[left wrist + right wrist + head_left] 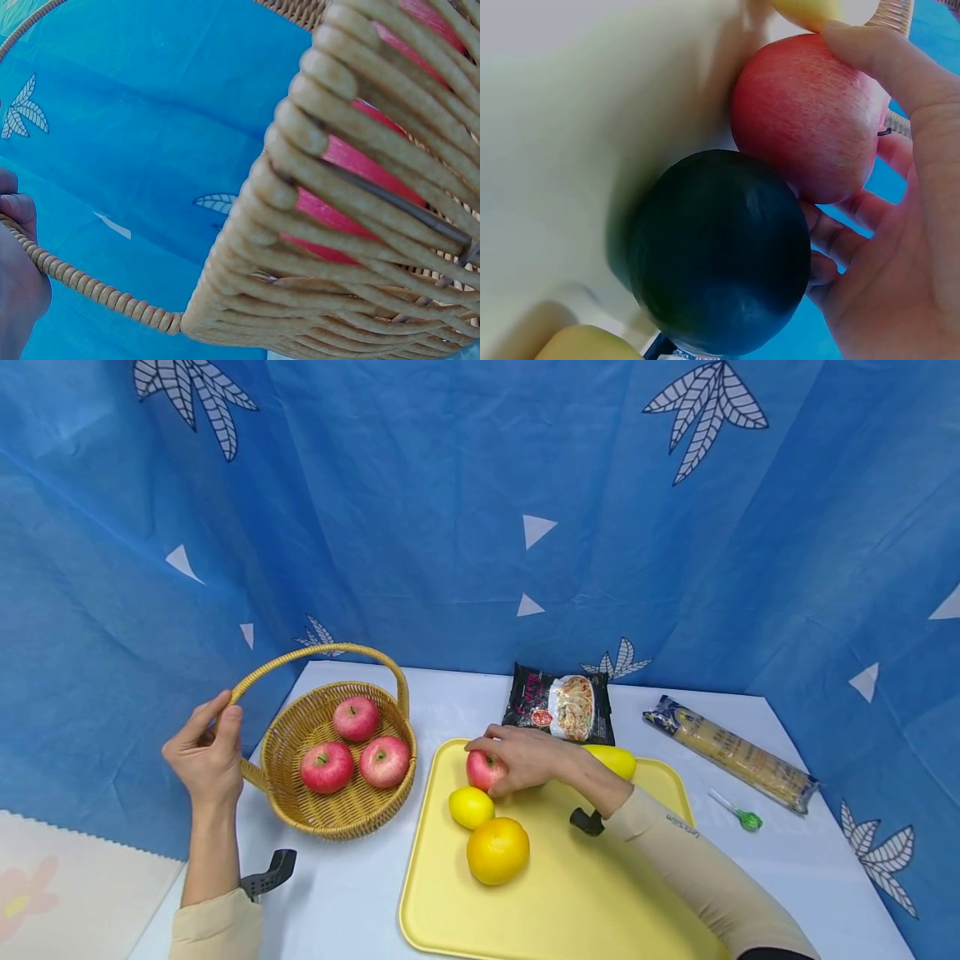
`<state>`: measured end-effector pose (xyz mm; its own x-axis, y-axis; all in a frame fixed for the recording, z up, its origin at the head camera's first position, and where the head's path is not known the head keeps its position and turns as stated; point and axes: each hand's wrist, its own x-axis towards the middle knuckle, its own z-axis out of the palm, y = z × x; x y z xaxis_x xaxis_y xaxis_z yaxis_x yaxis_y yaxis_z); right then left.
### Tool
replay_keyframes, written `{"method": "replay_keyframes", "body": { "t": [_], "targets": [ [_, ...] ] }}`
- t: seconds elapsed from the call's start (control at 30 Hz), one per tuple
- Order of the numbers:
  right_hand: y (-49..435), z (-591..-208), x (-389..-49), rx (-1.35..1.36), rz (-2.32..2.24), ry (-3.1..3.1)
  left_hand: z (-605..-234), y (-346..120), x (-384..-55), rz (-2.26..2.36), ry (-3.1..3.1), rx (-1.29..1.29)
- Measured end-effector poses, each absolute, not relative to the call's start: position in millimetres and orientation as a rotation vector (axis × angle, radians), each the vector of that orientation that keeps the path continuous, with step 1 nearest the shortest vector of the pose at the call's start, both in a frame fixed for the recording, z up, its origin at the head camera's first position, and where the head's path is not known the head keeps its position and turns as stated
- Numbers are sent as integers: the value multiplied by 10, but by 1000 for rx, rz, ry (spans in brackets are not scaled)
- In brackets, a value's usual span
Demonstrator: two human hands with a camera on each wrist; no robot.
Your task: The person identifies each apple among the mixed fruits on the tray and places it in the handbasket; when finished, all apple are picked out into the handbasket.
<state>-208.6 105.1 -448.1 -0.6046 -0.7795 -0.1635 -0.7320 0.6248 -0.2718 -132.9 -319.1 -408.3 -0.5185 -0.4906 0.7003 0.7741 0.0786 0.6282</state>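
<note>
My left hand [206, 747] grips the handle [330, 649] of a woven basket [330, 814], on its left side. Inside the basket lie three red apples [326, 767]. My right hand [528, 756] reaches over the yellow tray [585, 893] and holds another red apple [810, 116] between thumb and fingers. Right beside that apple, in the right wrist view, is a dark green round fruit [720, 255]; my hand hides it in the head view. A lemon [472, 808] and an orange [498, 852] sit on the tray in front of the held apple.
A long yellow fruit [611, 761] lies at the tray's far edge, partly behind my right arm. Behind the tray is a black noodle packet [573, 706]. To the right lie a pasta bag [731, 752] and a green lollipop [748, 820]. Blue curtains enclose the table.
</note>
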Motion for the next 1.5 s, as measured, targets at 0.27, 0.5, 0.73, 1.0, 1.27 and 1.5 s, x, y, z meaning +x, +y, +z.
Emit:
{"method": "replay_keyframes", "body": {
  "t": [0.27, 0.5, 0.73, 1.0, 1.27, 1.5],
  "targets": [
    [1029, -4396, -2075, -1210, -298, 2584, -4051, -3168, -1317, -1648, -1336, -333],
    [982, -4330, -2045, -1242, -343, 2585, -4061, -3183, -1317, -1647, -1346, -326],
    [903, -4285, -2041, -1308, -364, 2614, -4070, -3191, -1315, -1647, -1359, -317],
    [857, -4220, -2027, -1309, -366, 2623, -4080, -3198, -1327, -1656, -1350, -322],
    [814, -4164, -2024, -1346, -362, 2631, -4098, -3211, -1347, -1663, -1344, -326],
    [769, -4111, -2030, -1363, -369, 2621, -4159, -3262, -1381, -1675, -1331, -323]
  ]
}}
